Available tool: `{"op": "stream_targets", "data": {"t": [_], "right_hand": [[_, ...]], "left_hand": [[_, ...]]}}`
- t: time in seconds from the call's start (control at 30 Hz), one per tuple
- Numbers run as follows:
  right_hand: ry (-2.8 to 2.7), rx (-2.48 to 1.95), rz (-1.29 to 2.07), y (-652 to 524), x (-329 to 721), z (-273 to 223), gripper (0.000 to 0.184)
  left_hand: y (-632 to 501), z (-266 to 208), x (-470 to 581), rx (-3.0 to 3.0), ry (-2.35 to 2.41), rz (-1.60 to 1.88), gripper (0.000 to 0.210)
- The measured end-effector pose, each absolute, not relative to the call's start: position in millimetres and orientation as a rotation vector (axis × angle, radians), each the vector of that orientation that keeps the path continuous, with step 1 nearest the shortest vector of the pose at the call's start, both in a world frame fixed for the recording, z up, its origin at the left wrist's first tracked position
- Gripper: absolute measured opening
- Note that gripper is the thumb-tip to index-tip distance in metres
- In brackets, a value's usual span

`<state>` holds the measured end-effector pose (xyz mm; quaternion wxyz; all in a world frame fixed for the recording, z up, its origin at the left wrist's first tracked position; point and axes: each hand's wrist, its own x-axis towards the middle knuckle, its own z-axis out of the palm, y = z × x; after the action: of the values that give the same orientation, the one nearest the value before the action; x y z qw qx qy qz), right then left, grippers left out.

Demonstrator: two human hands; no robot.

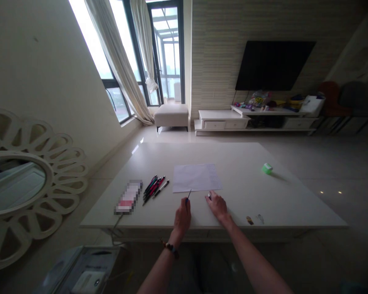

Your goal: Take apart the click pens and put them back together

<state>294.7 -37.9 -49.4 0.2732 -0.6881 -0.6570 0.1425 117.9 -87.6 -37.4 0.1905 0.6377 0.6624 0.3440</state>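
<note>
Closed around a thin, dark, pen-like thing (188, 195), my left hand (182, 216) is just below the near edge of a white sheet of paper (194, 177). The thing points up and away, its tip by the paper's edge; the rest is hidden in my fingers. My right hand (218, 206) rests on the table near the paper's lower right corner, thumb and fingers pinched around a small dark and shiny piece (209, 196) that is too small to name. Several pens (153, 188) lie in a loose pile left of the paper.
The white table (233, 163) also bears a phone (129, 198) with a cable at left, a small green and white object (267, 168) at right, and two small items (249, 220) near the front edge. A bin-like box (88, 261) stands below left.
</note>
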Motion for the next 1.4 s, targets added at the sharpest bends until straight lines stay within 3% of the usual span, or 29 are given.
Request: {"op": "stream_targets", "data": {"t": [0.13, 0.4, 0.63, 0.83, 1.1, 1.4], "right_hand": [[-1.622, -1.629, 0.452, -47, 289, -35, 0.031], [-1.402, -1.18, 0.985, -60, 233, -1, 0.037], [-1.369, -1.148, 1.005, -55, 221, -1, 0.032], [-1.316, -1.232, 0.887, -29, 272, 10, 0.038], [-1.715, -1.623, 0.747, -16, 333, -23, 0.013], [-1.553, -1.519, 0.848, -45, 308, -26, 0.036]], "left_hand": [[-88, -37, 118, 1.821, 1.848, 0.973, 0.028], [-90, -33, 117, 1.852, 1.79, 0.992, 0.027], [-88, -40, 115, 1.942, 1.848, 0.945, 0.03], [-88, -41, 116, 1.947, 1.909, 0.923, 0.031], [-89, -37, 117, 1.939, 1.911, 0.914, 0.031], [-90, -35, 117, 1.979, 1.91, 0.86, 0.03]]}}
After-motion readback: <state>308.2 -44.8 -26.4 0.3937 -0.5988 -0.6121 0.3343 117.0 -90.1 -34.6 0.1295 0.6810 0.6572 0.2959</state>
